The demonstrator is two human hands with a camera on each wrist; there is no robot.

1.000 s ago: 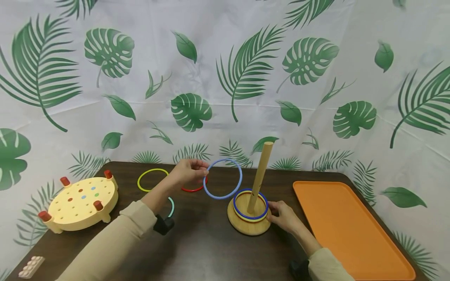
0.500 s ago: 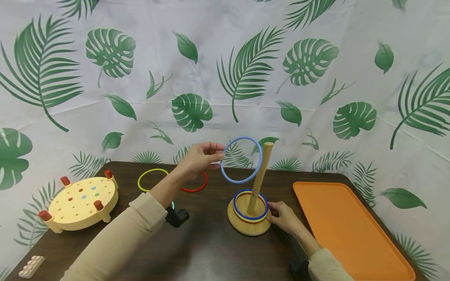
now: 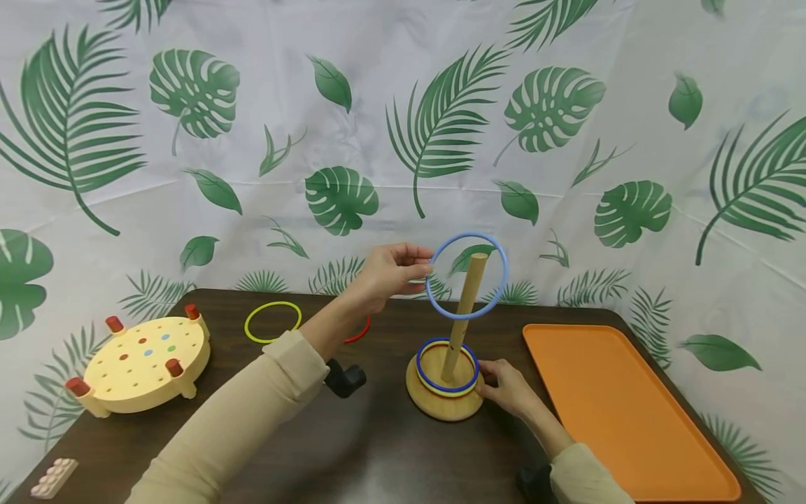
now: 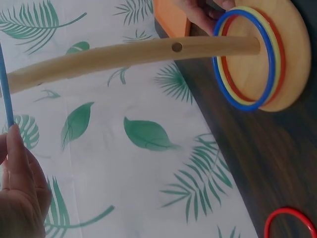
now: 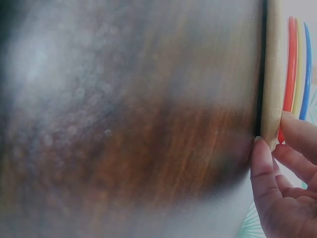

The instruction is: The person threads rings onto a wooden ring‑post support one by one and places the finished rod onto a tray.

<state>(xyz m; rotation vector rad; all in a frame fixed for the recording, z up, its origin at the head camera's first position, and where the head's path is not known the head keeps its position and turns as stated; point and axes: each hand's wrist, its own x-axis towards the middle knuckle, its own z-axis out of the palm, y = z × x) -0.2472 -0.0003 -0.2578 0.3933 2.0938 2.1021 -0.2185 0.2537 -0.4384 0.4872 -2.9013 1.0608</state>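
Between thumb and fingers, my left hand (image 3: 398, 271) pinches a light blue ring (image 3: 504, 273) by its left edge. The ring is raised around the height of the top of a wooden peg (image 3: 469, 290); whether it encircles the peg I cannot tell. The peg rises from a round wooden base (image 3: 441, 409), where a dark blue ring (image 4: 271, 64), a yellow ring (image 4: 282, 54) and a red ring (image 5: 291, 64) lie stacked around it. My right hand (image 3: 506, 385) grips the base's right edge, thumb and fingers on opposite faces in the right wrist view.
An orange tray (image 3: 630, 413) lies to the right on the dark table (image 3: 390, 448). At the back left are a yellow-green ring (image 3: 247, 329) and another red ring (image 3: 364, 332), partly behind my arm. A cream pegboard (image 3: 151, 357) and a small pink block (image 3: 55, 479) stand left.
My left hand has carried the light blue ring up and to the right, from beside the peg to its upper end. My right hand stays on the base.
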